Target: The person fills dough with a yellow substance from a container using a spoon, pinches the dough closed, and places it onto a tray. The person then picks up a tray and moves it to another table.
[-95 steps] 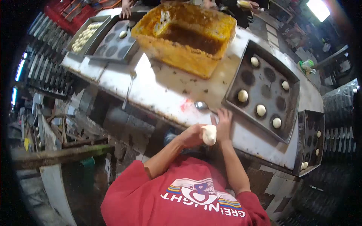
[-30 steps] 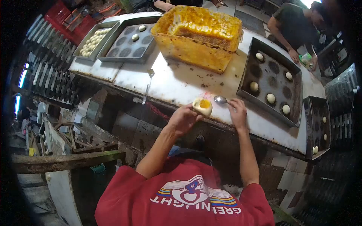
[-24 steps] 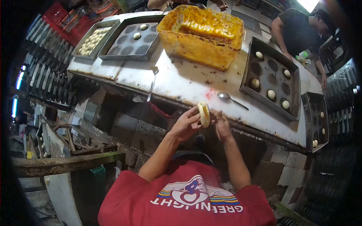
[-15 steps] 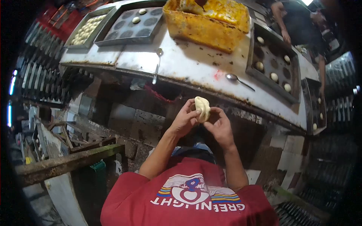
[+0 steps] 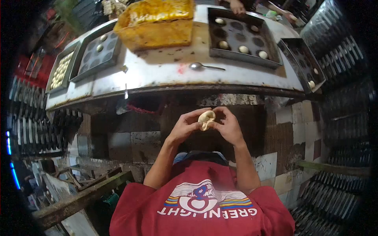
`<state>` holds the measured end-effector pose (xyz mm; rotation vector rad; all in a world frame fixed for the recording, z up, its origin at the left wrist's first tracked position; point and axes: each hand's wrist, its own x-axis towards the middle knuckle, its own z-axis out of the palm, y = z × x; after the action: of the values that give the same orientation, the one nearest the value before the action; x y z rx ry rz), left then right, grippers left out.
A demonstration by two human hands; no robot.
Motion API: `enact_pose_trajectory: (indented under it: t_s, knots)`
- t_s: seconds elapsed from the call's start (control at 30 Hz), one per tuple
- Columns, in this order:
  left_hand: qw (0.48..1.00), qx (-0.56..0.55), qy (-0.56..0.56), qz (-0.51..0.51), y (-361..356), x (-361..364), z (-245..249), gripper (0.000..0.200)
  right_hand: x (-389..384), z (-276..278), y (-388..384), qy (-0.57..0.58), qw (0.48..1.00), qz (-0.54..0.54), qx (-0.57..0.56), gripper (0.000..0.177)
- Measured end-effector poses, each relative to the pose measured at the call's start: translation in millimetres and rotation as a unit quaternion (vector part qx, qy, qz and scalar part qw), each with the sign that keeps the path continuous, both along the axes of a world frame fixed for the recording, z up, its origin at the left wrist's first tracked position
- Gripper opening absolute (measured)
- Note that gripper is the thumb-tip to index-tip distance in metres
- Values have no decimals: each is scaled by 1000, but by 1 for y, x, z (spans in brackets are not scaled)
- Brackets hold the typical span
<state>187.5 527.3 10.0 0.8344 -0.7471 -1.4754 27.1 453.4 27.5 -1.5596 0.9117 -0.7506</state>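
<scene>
A pale, folded piece of dough (image 5: pixel 206 119) is held in the air between both hands, short of the table's front edge. My left hand (image 5: pixel 184 126) pinches its left side, thumb in front and fingers behind. From the right, my right hand (image 5: pixel 228 126) grips it the same way, with the thumb pressed near a fold. The dough looks gathered, with a hollow at its upper right. On the table beyond the hands lies a metal spoon (image 5: pixel 197 66), its handle to the right.
The white table (image 5: pixel 157 70) bears a yellow, stained tub (image 5: pixel 157 35), a dark tray (image 5: pixel 271 62) with several dough balls, another tray (image 5: pixel 94 69) at left, a ball-filled tray (image 5: pixel 50 85) and a tray (image 5: pixel 315 88) at far right. Another person's hand (image 5: pixel 237 7) rests at the back tray's edge.
The view has swung to the right, so the table things appear further left. The dough is turned and more gathered between the fingers; both hands still hold it.
</scene>
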Motion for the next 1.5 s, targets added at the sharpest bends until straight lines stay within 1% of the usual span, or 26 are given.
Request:
enact_pose_trajectory:
  t_s: [0.03,0.07,0.17,0.37,0.43,0.5,0.6,0.7,0.73,0.77,0.83,0.87,0.93,0.97,1.0,1.03,1.1,1.17,1.23,1.27,1.3,1.33,1.37,1.4,1.43,1.5]
  knots:
    - [1000,-1,0,-10,-7,-13,-1,42,-15,-1,-6,-53,993,32,105,33]
    - [1000,13,-2,-8,-15,-28,-3,42,-32,1,-11,24,999,4,40,26]
    - [999,37,26,15,-42,-83,-13,42,-76,4,-19,74,991,-110,-7,21]
    - [989,83,94,76,-103,-214,-36,34,-177,-14,-44,-38,976,-206,-53,19]
    - [983,102,128,78,-120,-250,-44,34,-206,-14,-49,68,951,-225,-200,16]
    - [984,106,124,68,-133,-279,-36,30,-232,-24,-57,81,939,-251,-223,17]
    - [995,93,30,-17,-155,-301,-34,23,-266,-28,-74,78,950,-190,-236,12]
    - [996,28,-52,-61,-178,-313,-45,20,-287,-17,-105,119,925,-185,-310,12]
    - [990,41,-127,-53,-185,-315,-31,20,-287,-24,-117,83,918,-222,-317,15]
    - [990,43,-127,-51,-194,-317,-32,20,-289,-29,-126,83,919,-221,-315,15]
    - [986,-30,-158,-42,-216,-322,-34,21,-290,-35,-147,-1,957,-237,-164,17]
    - [986,-26,-160,-37,-225,-323,-32,23,-289,-39,-158,63,953,-271,-120,20]
    - [985,-19,-173,-21,-250,-329,-40,28,-283,-55,-189,50,943,-316,-95,19]
    - [982,-10,-188,-7,-262,-330,-42,36,-280,-60,-205,35,929,-362,-68,18]
    - [979,-36,-202,1,-274,-331,-44,54,-279,-64,-221,46,925,-376,31,15]
    - [975,-30,-218,5,-286,-331,-40,63,-277,-74,-238,50,925,-377,25,15]
    - [981,-32,-189,40,-313,-334,-52,72,-273,-98,-280,-87,914,-394,50,16]
    - [977,-39,-209,-1,-340,-331,-47,79,-266,-83,-305,-158,909,-364,131,28]
    - [971,-71,-228,-15,-370,-324,-44,80,-256,-84,-337,-148,910,-368,124,40]
    - [987,-61,-121,-87,-383,-319,-37,78,-256,-70,-351,-138,919,-323,181,56]
    - [984,-101,-108,-98,-396,-317,-42,77,-257,-74,-367,-136,919,-326,177,56]
    - [986,-119,-86,-82,-406,-315,-28,73,-260,-83,-383,-49,944,-300,127,54]
    - [986,-136,-64,-66,-415,-314,-15,70,-253,-56,-397,40,958,-272,78,52]
    - [987,-136,-76,-29,-426,-311,-14,66,-238,-30,-400,-104,933,-313,146,69]
    - [987,-136,-89,6,-438,-307,-14,63,-246,-69,-417,-5,945,-312,92,53]
    - [989,-93,-80,84,-457,-300,0,51,-250,-86,-437,194,947,-241,-88,66]
